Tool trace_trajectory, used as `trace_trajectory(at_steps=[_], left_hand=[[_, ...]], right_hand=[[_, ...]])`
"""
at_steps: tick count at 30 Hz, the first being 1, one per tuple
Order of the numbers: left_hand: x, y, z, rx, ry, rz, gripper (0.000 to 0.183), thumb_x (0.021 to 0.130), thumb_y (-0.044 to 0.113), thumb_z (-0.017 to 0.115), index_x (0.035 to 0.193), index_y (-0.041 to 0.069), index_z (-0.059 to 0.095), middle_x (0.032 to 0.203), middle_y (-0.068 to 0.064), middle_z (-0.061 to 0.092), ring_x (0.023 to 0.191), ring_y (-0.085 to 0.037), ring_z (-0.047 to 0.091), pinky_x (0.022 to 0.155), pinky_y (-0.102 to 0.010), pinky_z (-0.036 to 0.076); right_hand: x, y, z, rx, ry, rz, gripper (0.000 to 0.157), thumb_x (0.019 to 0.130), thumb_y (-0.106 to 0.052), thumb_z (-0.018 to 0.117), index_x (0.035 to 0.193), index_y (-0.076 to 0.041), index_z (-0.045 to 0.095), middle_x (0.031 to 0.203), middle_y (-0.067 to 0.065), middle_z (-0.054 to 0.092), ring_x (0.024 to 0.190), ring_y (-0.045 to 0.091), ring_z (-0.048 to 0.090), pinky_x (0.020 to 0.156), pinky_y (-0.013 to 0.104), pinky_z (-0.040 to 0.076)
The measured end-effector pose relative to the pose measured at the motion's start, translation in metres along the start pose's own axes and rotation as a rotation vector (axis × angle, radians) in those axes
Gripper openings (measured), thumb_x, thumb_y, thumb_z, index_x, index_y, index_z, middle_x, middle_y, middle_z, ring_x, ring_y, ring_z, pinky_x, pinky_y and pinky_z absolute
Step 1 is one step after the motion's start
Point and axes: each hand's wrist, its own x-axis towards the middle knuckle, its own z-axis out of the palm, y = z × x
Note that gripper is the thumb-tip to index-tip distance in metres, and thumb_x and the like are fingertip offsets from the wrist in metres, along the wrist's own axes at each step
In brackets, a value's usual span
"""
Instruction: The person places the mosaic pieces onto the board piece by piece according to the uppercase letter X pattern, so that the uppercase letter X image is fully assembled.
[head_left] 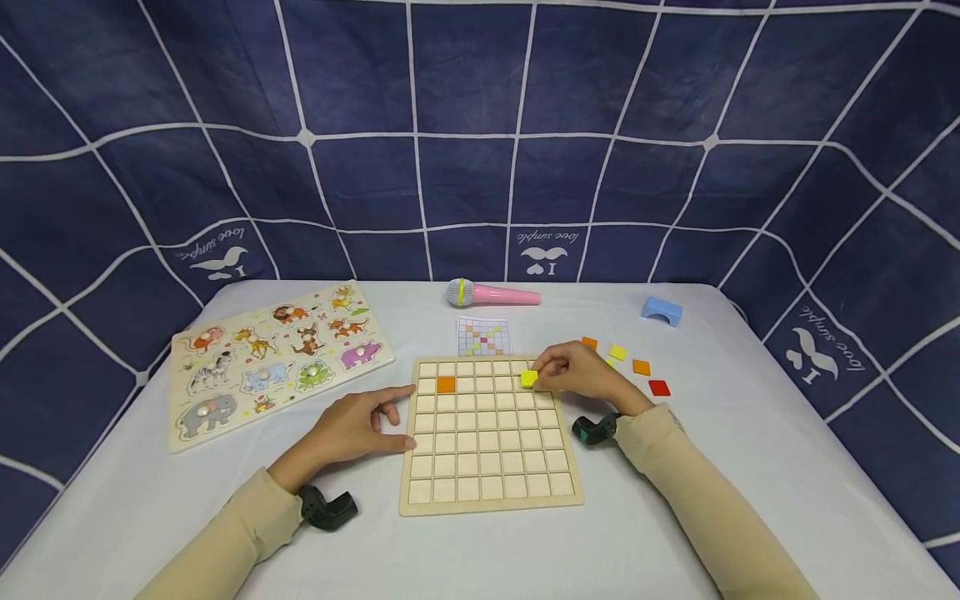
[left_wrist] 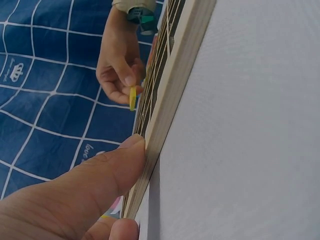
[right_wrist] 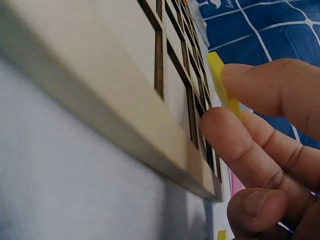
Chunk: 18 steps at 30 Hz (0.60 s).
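A wooden grid board [head_left: 491, 510] lies on the white table, with an orange square tile [head_left: 446, 384] in a cell of its second row. My right hand [head_left: 573, 371] pinches a yellow square tile [head_left: 528, 379] between thumb and fingers above the board's upper right cells. In the right wrist view that yellow tile [right_wrist: 218, 75] is tilted and seems held just over the grid. My left hand [head_left: 352, 429] touches the board's left edge with thumb and fingertips. Its thumb [left_wrist: 120, 162] presses the board's side [left_wrist: 172, 100] in the left wrist view.
Loose tiles, among them a red tile [head_left: 659, 388] and an orange tile [head_left: 641, 367], lie right of the board. Behind it are a printed pattern card [head_left: 483, 337] and a pink toy microphone [head_left: 504, 295]. An animal puzzle [head_left: 281, 358] lies left, a blue arch block [head_left: 662, 311] far right.
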Motion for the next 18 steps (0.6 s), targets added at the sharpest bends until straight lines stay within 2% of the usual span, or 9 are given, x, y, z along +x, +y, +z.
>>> trace_trajectory(at_steps=[7, 14, 18], left_hand=[[-0.0002, -0.0003, -0.0002, -0.002, -0.001, 0.000, 0.082, 0.081, 0.039, 0.096, 0.149, 0.006, 0.065, 0.093, 0.010, 0.063, 0.072, -0.008, 0.053, 0.065, -0.028, 0.042], [-0.0003, -0.0005, -0.0001, -0.015, 0.005, 0.005, 0.081, 0.081, 0.038, 0.096, 0.148, 0.006, 0.066, 0.092, 0.010, 0.063, 0.070, -0.008, 0.053, 0.064, -0.028, 0.042], [-0.0003, -0.0004, -0.0002, -0.017, 0.003, 0.002, 0.082, 0.081, 0.039, 0.096, 0.149, 0.006, 0.066, 0.092, 0.010, 0.063, 0.071, -0.008, 0.053, 0.064, -0.028, 0.042]], right_hand=[[0.0065, -0.0042, 0.0031, -0.044, -0.030, -0.017, 0.021, 0.089, -0.005, 0.086, 0.105, 0.004, 0.078, 0.084, 0.001, 0.075, 0.073, 0.013, 0.055, 0.070, 0.025, 0.043], [0.0079, -0.0086, 0.0040, -0.072, -0.048, -0.014, 0.018, 0.088, -0.005, 0.085, 0.104, 0.001, 0.078, 0.083, -0.001, 0.075, 0.078, 0.013, 0.061, 0.081, 0.032, 0.049], [0.0083, -0.0098, 0.0044, -0.088, -0.053, -0.008, 0.017, 0.087, -0.005, 0.086, 0.102, 0.000, 0.079, 0.082, -0.003, 0.074, 0.076, 0.013, 0.059, 0.079, 0.033, 0.048]])
